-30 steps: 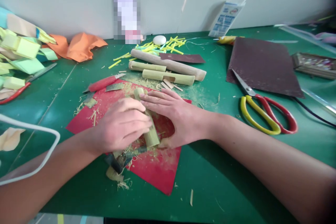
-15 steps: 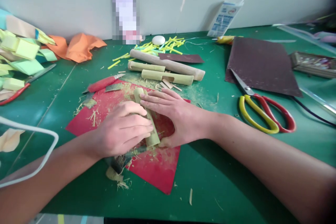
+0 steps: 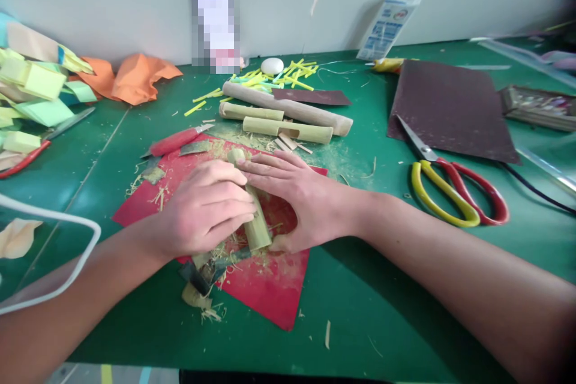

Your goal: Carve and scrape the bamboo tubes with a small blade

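Note:
A short pale-green bamboo piece [image 3: 258,229] lies lengthwise over a red sheet [image 3: 270,294] strewn with shavings and dust. My right hand [image 3: 301,192] steadies it: the fingertips press near its far end and the thumb touches the near end. Across the bamboo's top, from the left, my left hand [image 3: 204,207] bends its fingers close together. Whatever lies under those fingertips is hidden. Beyond the hands are two more bamboo pieces [image 3: 310,133], one with a notch cut in it, and a longer greyish stick [image 3: 310,114]. A red-handled knife [image 3: 175,142] rests at the sheet's far left.
Red-and-yellow-handled scissors [image 3: 454,183] and a dark brown sheet [image 3: 450,111] lie at right. Folded sticky notes [image 3: 40,84] and orange paper [image 3: 139,78] fill the left back. Yellow strips [image 3: 292,76], a white oval object [image 3: 272,66] and a drink carton [image 3: 387,27] are near the wall.
My left hand has slid a little away from me along the bamboo, uncovering more shavings below it. The right hand keeps its place on the piece.

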The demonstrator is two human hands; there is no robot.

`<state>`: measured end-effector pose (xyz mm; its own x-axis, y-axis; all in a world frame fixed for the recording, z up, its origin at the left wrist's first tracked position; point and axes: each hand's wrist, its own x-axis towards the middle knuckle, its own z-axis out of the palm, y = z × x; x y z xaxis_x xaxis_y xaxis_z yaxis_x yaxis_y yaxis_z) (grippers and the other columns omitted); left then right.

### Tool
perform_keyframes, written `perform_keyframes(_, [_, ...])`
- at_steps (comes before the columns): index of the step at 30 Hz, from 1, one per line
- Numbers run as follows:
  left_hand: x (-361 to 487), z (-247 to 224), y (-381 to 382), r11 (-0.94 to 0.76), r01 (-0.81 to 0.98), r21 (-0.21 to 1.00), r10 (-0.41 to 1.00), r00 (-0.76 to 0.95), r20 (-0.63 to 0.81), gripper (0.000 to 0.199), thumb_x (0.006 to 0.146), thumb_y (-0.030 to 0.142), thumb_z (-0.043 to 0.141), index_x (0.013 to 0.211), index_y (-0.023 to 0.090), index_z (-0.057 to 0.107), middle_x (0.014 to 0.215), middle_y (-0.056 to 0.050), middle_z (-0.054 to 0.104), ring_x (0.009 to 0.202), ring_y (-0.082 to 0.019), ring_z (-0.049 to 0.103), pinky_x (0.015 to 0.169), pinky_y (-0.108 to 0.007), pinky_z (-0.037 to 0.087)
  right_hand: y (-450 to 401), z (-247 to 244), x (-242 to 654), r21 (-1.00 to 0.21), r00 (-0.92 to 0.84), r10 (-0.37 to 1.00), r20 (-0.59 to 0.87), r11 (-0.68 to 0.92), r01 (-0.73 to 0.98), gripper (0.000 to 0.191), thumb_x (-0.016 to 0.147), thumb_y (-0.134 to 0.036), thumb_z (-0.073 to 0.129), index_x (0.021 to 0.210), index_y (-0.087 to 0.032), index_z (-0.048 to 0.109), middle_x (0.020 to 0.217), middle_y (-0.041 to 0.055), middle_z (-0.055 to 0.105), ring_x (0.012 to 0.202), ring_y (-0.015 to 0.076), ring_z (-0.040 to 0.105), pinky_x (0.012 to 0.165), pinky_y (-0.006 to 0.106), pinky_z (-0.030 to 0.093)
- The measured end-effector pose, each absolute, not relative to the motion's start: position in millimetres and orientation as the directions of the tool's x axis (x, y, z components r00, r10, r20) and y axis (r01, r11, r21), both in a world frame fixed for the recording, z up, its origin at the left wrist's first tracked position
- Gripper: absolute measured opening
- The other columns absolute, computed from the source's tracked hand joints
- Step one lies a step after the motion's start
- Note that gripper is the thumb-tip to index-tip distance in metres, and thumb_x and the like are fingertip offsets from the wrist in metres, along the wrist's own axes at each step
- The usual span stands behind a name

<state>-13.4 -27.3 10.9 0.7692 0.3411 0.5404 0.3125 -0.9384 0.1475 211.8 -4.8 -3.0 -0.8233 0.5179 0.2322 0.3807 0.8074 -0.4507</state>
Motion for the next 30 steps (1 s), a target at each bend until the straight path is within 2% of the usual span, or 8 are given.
perform_keyframes(2, [-15,10,-22,-0.919,0.355,0.17,0.388,0.744,0.544,0.009,0.087,0.016,0.06,0.09,0.021,0.067,0.091,0.0,0.073,0.097,-0.019,0.061,0.091,-0.038,0.05,-5,-2,211,-0.457,-0.821,0.522,0.23,0.803,0.382,0.103,0.06,-0.054,0.074,0.148,-0.02,0.032,0.155,0.0121,0.03,0.143,0.0304,0.024,0.117,0.049,0.008])
perform_keyframes(5, [-16,9,-18,-0.923,0.33,0.198,0.384,0.754,0.534,0.007,0.086,0.014,0.06,0.089,0.018,0.066,0.091,-0.003,0.072,0.093,-0.018,0.062,0.088,-0.037,0.052,-5,-1,211,-0.47,-0.822,0.524,0.222,0.796,0.381,0.104,0.06,-0.052,0.075,0.149,-0.021,0.031,0.155,0.0119,0.031,0.143,0.0317,0.024,0.116,0.051,0.008])
perform_keyframes(10, [-19,10,-16,-0.931,0.304,0.205,0.366,0.799,0.478,0.008,0.084,0.014,0.064,0.091,0.018,0.065,0.094,-0.003,0.071,0.099,-0.02,0.06,0.093,-0.038,0.05,-5,-1,212,-0.463,-0.824,0.521,0.223,0.8,0.381,0.102,0.061,-0.05,0.074,0.149,-0.02,0.031,0.155,0.0125,0.03,0.143,0.031,0.024,0.116,0.051,0.008])
perform_keyframes(13, [-21,11,-15,-0.936,0.286,0.206,0.349,0.827,0.441,0.014,0.08,0.013,0.066,0.092,0.02,0.064,0.097,-0.002,0.071,0.102,-0.021,0.059,0.095,-0.039,0.049,-5,-1,212,-0.463,-0.823,0.525,0.216,0.797,0.387,0.102,0.061,-0.05,0.074,0.148,-0.019,0.032,0.155,0.0134,0.03,0.143,0.0315,0.023,0.116,0.051,0.007])
perform_keyframes(19, [-22,11,-15,-0.932,0.313,0.181,0.361,0.825,0.436,0.026,0.073,0.003,0.057,0.091,0.021,0.062,0.096,-0.004,0.068,0.097,-0.02,0.061,0.094,-0.04,0.051,-5,0,211,-0.474,-0.822,0.525,0.22,0.794,0.381,0.103,0.06,-0.051,0.075,0.149,-0.02,0.032,0.155,0.0126,0.03,0.143,0.0322,0.024,0.116,0.051,0.007])
perform_keyframes(21, [-23,12,-15,-0.926,0.326,0.192,0.378,0.799,0.467,0.027,0.072,0.002,0.055,0.089,0.021,0.063,0.093,-0.004,0.067,0.094,-0.02,0.062,0.091,-0.039,0.053,-5,0,209,-0.479,-0.823,0.525,0.218,0.792,0.379,0.103,0.06,-0.05,0.076,0.148,-0.019,0.033,0.155,0.0128,0.03,0.143,0.0326,0.023,0.116,0.051,0.006])
perform_keyframes(25, [-25,12,-17,-0.879,0.364,0.309,0.477,0.662,0.578,0.028,0.072,-0.002,0.055,0.088,0.019,0.063,0.09,-0.004,0.067,0.089,-0.018,0.064,0.083,-0.035,0.055,-4,1,207,-0.484,-0.83,0.517,0.209,0.792,0.372,0.102,0.06,-0.051,0.076,0.148,-0.02,0.034,0.155,0.0125,0.029,0.143,0.0325,0.022,0.116,0.051,0.004])
perform_keyframes(30, [-23,10,-24,-0.83,0.439,0.344,0.553,0.569,0.609,0.035,0.073,-0.003,0.058,0.102,0.017,0.063,0.09,-0.003,0.068,0.083,-0.014,0.064,0.077,-0.027,0.054,-4,0,208,-0.488,-0.834,0.514,0.201,0.791,0.37,0.102,0.06,-0.051,0.076,0.148,-0.021,0.034,0.156,0.0108,0.028,0.144,0.0318,0.019,0.116,0.052,0.004])
